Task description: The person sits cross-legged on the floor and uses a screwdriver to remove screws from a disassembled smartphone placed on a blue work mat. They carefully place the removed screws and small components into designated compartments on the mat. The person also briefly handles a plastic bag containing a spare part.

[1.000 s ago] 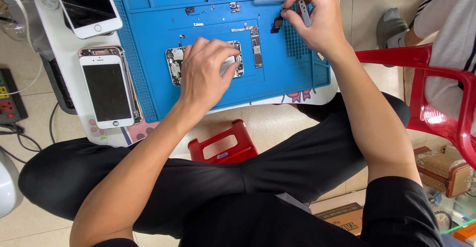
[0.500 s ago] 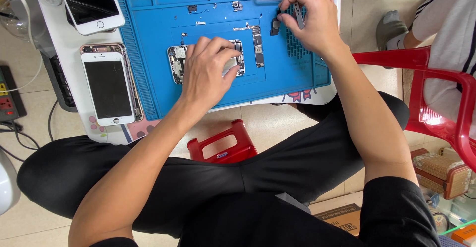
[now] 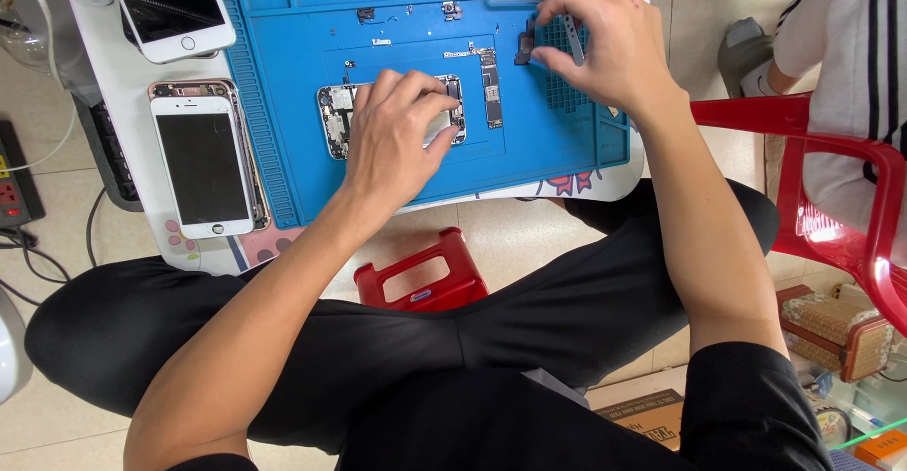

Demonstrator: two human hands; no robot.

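My left hand (image 3: 397, 136) lies flat on an opened phone body (image 3: 333, 119) in the middle of a blue repair mat (image 3: 283, 74), pressing it down with spread fingers. My right hand (image 3: 605, 46) is at the mat's far right and pinches metal tweezers (image 3: 570, 32), whose tip holds a small dark part (image 3: 524, 49). A narrow circuit board (image 3: 491, 91) lies on the mat between the two hands. Tiny screws and parts are scattered on the upper mat.
Two white phones lie left of the mat, one (image 3: 203, 164) near the table edge and one (image 3: 170, 3) farther back. A red stool (image 3: 420, 277) stands under the table. Another person (image 3: 850, 74) sits on a red chair (image 3: 831, 197) at right. Power strip (image 3: 14, 183) at far left.
My right hand with the tweezers has shifted slightly towards the mat's right edge. My left hand has stayed on the phone body.
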